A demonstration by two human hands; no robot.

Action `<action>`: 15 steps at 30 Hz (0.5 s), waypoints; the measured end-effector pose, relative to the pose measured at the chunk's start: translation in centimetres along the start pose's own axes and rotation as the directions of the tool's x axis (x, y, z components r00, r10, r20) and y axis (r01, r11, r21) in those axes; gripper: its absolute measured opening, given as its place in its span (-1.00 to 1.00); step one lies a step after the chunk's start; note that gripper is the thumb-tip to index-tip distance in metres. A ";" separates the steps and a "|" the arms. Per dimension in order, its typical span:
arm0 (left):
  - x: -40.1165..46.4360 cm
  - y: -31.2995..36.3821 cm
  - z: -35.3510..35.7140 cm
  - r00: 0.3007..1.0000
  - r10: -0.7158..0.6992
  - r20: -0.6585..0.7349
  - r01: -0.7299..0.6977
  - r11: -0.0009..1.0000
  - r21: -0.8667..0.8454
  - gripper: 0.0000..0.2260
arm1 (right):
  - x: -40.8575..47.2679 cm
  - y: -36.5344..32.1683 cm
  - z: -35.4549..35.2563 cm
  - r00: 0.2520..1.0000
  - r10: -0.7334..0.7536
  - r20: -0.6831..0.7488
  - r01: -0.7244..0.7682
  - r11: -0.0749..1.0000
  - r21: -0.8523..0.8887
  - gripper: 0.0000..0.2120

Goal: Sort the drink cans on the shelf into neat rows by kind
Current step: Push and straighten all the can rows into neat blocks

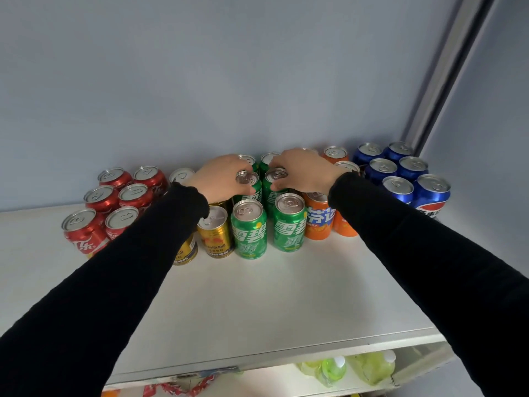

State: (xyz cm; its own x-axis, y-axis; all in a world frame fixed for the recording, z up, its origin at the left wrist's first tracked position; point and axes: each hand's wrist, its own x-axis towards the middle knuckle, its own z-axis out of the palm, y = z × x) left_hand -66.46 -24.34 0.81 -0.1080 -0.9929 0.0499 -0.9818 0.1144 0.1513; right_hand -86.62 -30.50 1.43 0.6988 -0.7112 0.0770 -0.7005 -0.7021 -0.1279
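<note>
White shelf (257,296), head view: cans grouped by colour along the back wall, red cans (100,213) left, gold cans (214,233), green cans (249,230) centre, orange cans (319,222), blue cans (400,179) right. Left hand (220,174) grips one middle-row green can; right hand (303,170) grips its neighbour. Black sleeves (114,282).

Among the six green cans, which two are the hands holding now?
The two middle-row green cans: the left hand grips the left one, the right hand the right one. The front pair and the back pair stand untouched.
</note>
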 end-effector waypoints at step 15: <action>0.2 -0.8 -2.6 0.982 0.032 0.187 0.009 0.977 -0.215 -0.41 | -0.2 1.8 -1.5 0.998 0.002 0.069 -0.023 0.953 0.301 -0.59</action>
State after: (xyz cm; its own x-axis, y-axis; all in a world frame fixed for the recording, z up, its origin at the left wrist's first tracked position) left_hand -65.25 -24.59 3.25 -0.1670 -0.9772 -0.1308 -0.9264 0.1101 0.3601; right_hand -88.19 -31.64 2.62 0.7056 -0.7086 0.0088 -0.6401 -0.6427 -0.4210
